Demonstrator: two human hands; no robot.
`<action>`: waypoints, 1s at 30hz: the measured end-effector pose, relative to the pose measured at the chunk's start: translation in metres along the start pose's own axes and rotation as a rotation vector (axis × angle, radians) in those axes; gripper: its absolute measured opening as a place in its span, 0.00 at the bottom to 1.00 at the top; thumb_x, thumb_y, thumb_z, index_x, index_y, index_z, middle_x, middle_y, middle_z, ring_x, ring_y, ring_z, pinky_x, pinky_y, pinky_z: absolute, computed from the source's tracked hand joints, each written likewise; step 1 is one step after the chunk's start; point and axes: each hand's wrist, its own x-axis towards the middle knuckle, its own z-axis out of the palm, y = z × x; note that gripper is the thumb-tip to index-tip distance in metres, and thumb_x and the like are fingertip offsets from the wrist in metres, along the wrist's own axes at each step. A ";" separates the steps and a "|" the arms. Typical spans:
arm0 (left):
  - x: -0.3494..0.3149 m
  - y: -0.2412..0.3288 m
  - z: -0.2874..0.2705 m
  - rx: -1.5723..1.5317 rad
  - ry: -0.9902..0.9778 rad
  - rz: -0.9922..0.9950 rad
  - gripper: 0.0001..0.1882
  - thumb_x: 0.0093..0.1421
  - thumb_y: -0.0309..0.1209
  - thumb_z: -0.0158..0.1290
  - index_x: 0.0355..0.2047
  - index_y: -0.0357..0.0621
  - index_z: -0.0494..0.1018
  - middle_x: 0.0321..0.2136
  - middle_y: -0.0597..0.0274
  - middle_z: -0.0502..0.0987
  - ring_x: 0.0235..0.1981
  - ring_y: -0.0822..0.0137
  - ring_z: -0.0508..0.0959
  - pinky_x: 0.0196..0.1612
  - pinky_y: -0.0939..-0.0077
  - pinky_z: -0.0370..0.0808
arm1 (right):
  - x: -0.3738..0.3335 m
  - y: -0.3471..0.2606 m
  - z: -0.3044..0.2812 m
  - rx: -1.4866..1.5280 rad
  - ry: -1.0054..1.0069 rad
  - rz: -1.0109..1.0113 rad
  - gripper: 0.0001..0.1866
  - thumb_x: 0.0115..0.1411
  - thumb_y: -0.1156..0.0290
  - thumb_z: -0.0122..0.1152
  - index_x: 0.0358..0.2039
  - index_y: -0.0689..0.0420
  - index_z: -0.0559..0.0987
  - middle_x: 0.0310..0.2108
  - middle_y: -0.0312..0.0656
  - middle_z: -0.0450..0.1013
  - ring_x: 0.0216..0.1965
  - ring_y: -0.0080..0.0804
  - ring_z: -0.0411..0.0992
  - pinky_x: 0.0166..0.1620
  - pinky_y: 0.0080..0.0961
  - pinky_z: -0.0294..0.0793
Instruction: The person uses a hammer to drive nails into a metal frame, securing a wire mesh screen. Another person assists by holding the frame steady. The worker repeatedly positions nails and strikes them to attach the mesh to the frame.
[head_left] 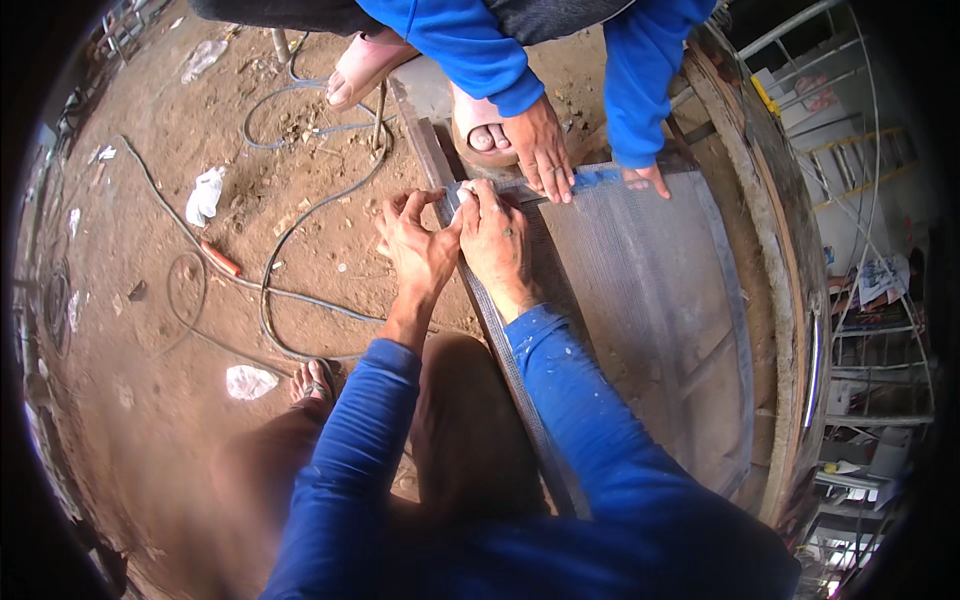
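Note:
A grey mesh sheet (pixel 655 255) with a dark woven border lies stretched over a low, flat frame (pixel 425 150). At its far left corner my left hand (pixel 420 247) has its fingers curled and closed on the mesh edge. Right beside it, thumbs close together, my right hand (pixel 497 245) pinches the same edge; the fingertips are partly hidden. Across from me, a co-worker in blue sleeves presses one hand (pixel 540 148) on the far edge, near a blue strip (pixel 598 178). The co-worker's other hand (pixel 646 180) rests on the mesh farther right.
Dark cables (pixel 265 275) loop over the dirt floor on the left, beside an orange-red piece (pixel 220 259) and white plastic scraps (pixel 205 197). The co-worker's pink sandal (pixel 480 115) stands by the corner. A long raised edge (pixel 775 270) and metal racks (pixel 880 400) are at right.

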 end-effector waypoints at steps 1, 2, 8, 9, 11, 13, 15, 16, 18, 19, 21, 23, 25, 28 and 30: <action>0.002 0.002 -0.002 0.023 -0.014 -0.002 0.29 0.58 0.55 0.74 0.53 0.54 0.88 0.61 0.52 0.76 0.69 0.45 0.70 0.71 0.34 0.62 | 0.001 0.000 0.001 0.005 0.027 -0.017 0.06 0.76 0.71 0.60 0.45 0.60 0.79 0.40 0.57 0.85 0.46 0.58 0.82 0.51 0.48 0.79; 0.002 0.001 -0.002 0.020 -0.014 -0.005 0.29 0.58 0.56 0.74 0.53 0.53 0.88 0.61 0.52 0.76 0.69 0.45 0.70 0.71 0.34 0.62 | 0.001 0.001 0.000 0.016 0.001 -0.006 0.07 0.76 0.70 0.60 0.47 0.60 0.80 0.42 0.57 0.85 0.46 0.60 0.83 0.51 0.49 0.81; 0.006 0.001 -0.006 0.039 -0.014 0.009 0.27 0.57 0.54 0.75 0.51 0.53 0.89 0.60 0.53 0.77 0.68 0.45 0.70 0.69 0.33 0.62 | 0.003 -0.008 -0.006 -0.031 -0.110 0.039 0.08 0.78 0.69 0.60 0.50 0.58 0.81 0.42 0.58 0.85 0.45 0.62 0.84 0.49 0.50 0.82; 0.005 0.003 -0.006 0.043 -0.013 0.015 0.26 0.57 0.53 0.75 0.49 0.54 0.89 0.59 0.53 0.77 0.68 0.45 0.70 0.68 0.32 0.62 | 0.003 -0.006 -0.006 -0.020 -0.104 0.034 0.08 0.78 0.69 0.60 0.50 0.58 0.80 0.41 0.58 0.85 0.45 0.62 0.84 0.49 0.50 0.82; 0.005 0.008 -0.009 0.058 -0.015 0.035 0.25 0.57 0.53 0.75 0.48 0.54 0.90 0.59 0.54 0.78 0.67 0.45 0.70 0.67 0.32 0.62 | 0.003 -0.005 -0.004 -0.017 -0.076 0.018 0.07 0.77 0.69 0.60 0.48 0.58 0.80 0.38 0.57 0.84 0.42 0.61 0.83 0.49 0.50 0.80; 0.003 0.011 -0.013 0.076 -0.020 0.057 0.25 0.58 0.53 0.74 0.49 0.53 0.90 0.59 0.54 0.78 0.66 0.46 0.72 0.68 0.33 0.62 | 0.001 -0.006 -0.003 -0.036 -0.038 -0.005 0.05 0.76 0.70 0.60 0.45 0.58 0.79 0.31 0.56 0.83 0.38 0.59 0.82 0.50 0.48 0.76; 0.004 0.006 -0.013 0.106 0.001 0.117 0.24 0.58 0.52 0.74 0.48 0.54 0.90 0.59 0.55 0.78 0.66 0.46 0.71 0.68 0.34 0.63 | 0.002 -0.007 -0.003 -0.027 -0.044 -0.009 0.05 0.76 0.70 0.59 0.45 0.58 0.79 0.32 0.57 0.83 0.38 0.59 0.82 0.50 0.48 0.76; 0.004 0.004 -0.013 0.121 0.007 0.147 0.23 0.58 0.52 0.74 0.48 0.55 0.90 0.59 0.55 0.78 0.66 0.46 0.71 0.67 0.34 0.63 | 0.001 -0.007 -0.004 -0.026 -0.047 -0.007 0.05 0.76 0.70 0.59 0.45 0.58 0.79 0.32 0.57 0.83 0.38 0.59 0.82 0.50 0.49 0.76; 0.005 0.002 -0.013 0.133 -0.008 0.146 0.23 0.57 0.51 0.74 0.49 0.55 0.90 0.60 0.56 0.78 0.66 0.46 0.71 0.67 0.33 0.63 | 0.000 -0.006 -0.003 -0.010 -0.060 0.028 0.06 0.76 0.69 0.59 0.46 0.58 0.79 0.32 0.57 0.83 0.38 0.59 0.82 0.50 0.48 0.77; 0.004 0.003 -0.012 0.134 -0.017 0.148 0.24 0.57 0.50 0.75 0.50 0.56 0.90 0.60 0.56 0.78 0.67 0.45 0.71 0.67 0.33 0.63 | 0.000 -0.004 -0.004 -0.008 -0.064 0.045 0.07 0.76 0.68 0.59 0.46 0.58 0.80 0.31 0.57 0.83 0.38 0.59 0.82 0.49 0.48 0.77; 0.001 0.003 -0.010 0.093 -0.012 0.125 0.25 0.57 0.50 0.75 0.53 0.57 0.87 0.61 0.56 0.77 0.66 0.44 0.71 0.68 0.31 0.63 | -0.002 -0.001 -0.004 -0.055 -0.064 0.035 0.08 0.76 0.67 0.60 0.47 0.59 0.80 0.32 0.58 0.83 0.38 0.60 0.81 0.49 0.49 0.77; 0.002 0.001 -0.010 0.039 0.007 0.094 0.29 0.58 0.51 0.75 0.57 0.58 0.83 0.62 0.54 0.75 0.67 0.40 0.71 0.69 0.30 0.63 | 0.000 0.002 -0.002 -0.111 -0.065 -0.009 0.06 0.72 0.73 0.64 0.46 0.58 0.79 0.35 0.58 0.84 0.40 0.61 0.83 0.48 0.49 0.81; 0.004 -0.002 -0.009 0.048 -0.016 0.058 0.29 0.58 0.51 0.75 0.57 0.57 0.82 0.62 0.53 0.75 0.68 0.39 0.70 0.70 0.34 0.63 | 0.001 0.003 0.000 -0.091 -0.060 0.018 0.05 0.73 0.72 0.64 0.45 0.58 0.79 0.34 0.58 0.84 0.41 0.60 0.84 0.48 0.49 0.80; 0.004 -0.005 -0.007 0.003 -0.049 0.068 0.27 0.60 0.47 0.75 0.57 0.54 0.82 0.62 0.51 0.75 0.68 0.38 0.70 0.72 0.42 0.65 | 0.002 0.004 -0.002 -0.113 -0.090 0.038 0.09 0.73 0.70 0.62 0.48 0.62 0.80 0.33 0.59 0.84 0.40 0.60 0.83 0.49 0.50 0.79; 0.005 -0.013 -0.005 -0.038 -0.049 0.124 0.27 0.60 0.44 0.75 0.57 0.53 0.83 0.62 0.50 0.74 0.68 0.40 0.70 0.72 0.44 0.65 | 0.001 0.003 -0.001 -0.158 -0.111 -0.004 0.17 0.73 0.68 0.60 0.55 0.68 0.81 0.33 0.61 0.84 0.39 0.61 0.82 0.53 0.51 0.78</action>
